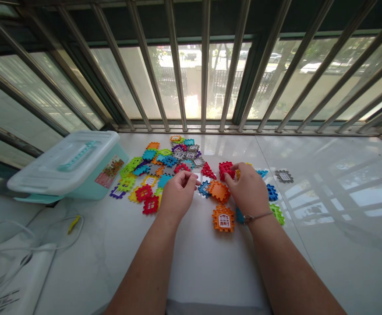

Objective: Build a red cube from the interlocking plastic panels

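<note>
Red plastic block (226,170), against right-hand fingers (238,169)

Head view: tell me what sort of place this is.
Probably a room in a home: a white stone-look ledge runs under a window with security bars, and a lidded plastic storage box sits beside scattered toy building pieces.

White marble-look counter (322,271), seam running front to back: loose spread of coloured plastic interlocking tiles (164,164) centre-left, orange window tile (223,218) toward the front, grey tile (284,176) off right, pale teal lidded storage box (69,168) far left, white cable (56,232) front-left, small yellow piece (73,224) beside it.
</note>
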Tool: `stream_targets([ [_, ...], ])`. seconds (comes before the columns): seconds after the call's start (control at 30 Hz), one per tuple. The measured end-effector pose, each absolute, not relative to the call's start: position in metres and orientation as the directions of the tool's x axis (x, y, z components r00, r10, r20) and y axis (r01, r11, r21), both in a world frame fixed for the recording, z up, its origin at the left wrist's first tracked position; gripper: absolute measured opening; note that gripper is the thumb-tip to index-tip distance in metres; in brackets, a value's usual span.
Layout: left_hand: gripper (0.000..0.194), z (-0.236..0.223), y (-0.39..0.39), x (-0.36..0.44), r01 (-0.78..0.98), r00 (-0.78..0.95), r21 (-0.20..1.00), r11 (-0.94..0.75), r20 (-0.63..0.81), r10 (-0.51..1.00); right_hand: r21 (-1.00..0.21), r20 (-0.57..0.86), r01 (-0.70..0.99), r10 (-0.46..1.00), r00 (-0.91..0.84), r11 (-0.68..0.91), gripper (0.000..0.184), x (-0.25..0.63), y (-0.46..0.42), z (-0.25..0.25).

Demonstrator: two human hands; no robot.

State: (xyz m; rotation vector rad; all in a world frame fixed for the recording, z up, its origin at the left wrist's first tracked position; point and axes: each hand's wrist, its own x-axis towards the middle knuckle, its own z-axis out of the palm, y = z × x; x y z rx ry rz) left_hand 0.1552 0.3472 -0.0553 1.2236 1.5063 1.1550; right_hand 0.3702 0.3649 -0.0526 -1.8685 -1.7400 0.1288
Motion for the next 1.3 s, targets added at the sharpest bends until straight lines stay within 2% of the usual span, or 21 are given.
stream_targets([
  [0.17,0.03,-0.054,0.345,0.154,0.349,-0.137,0.933,0.087,-0.041,0.99,-0.449,0.282,0.893,0.951,0.128,0.013,0.018,0.37,0.364,-0.053],
  [0.3,0.025,-0.049,0.344,0.151,0.584,-0.159,0.809,0.061,0.04,0.986,-0.452,0.313,0.89,0.944,0.101,0.055,0.016,0.371,0.364,-0.054],
  [0.4,0.018,-0.05,0.345,0.15,0.726,-0.106,0.687,-0.04,0.17,0.98,-0.471,0.388,0.876,0.916,0.101,0.103,0.013,0.369,0.363,-0.051],
  [0.5,0.028,-0.057,0.345,0.152,0.774,0.042,0.605,-0.188,0.247,0.968,-0.48,0.466,0.863,0.879,0.099,0.157,0.01,0.365,0.36,-0.047],
  [0.6,0.045,-0.063,0.341,0.16,0.792,0.182,0.565,-0.23,0.141,0.973,-0.48,0.509,0.853,0.857,0.08,0.205,0.009,0.361,0.357,-0.044],
  [0.7,0.053,-0.068,0.336,0.167,0.822,0.241,0.529,-0.21,0.01,0.97,-0.478,0.52,0.848,0.852,0.063,0.229,0.009,0.358,0.356,-0.043],
  [0.83,0.058,-0.071,0.336,0.169,0.848,0.257,0.48,-0.224,-0.003,0.966,-0.478,0.53,0.839,0.847,0.041,0.259,0.01,0.356,0.354,-0.043],
  [0.97,0.058,-0.069,0.339,0.17,0.877,0.226,0.434,-0.207,0.007,0.974,-0.486,0.549,0.828,0.835,0.039,0.281,0.011,0.354,0.354,-0.042],
  [1.3,0.056,-0.059,0.34,0.166,0.962,0.013,0.272,0.0,-0.047,0.999,-0.498,0.569,0.813,0.821,0.043,0.303,0.012,0.352,0.352,-0.039],
])
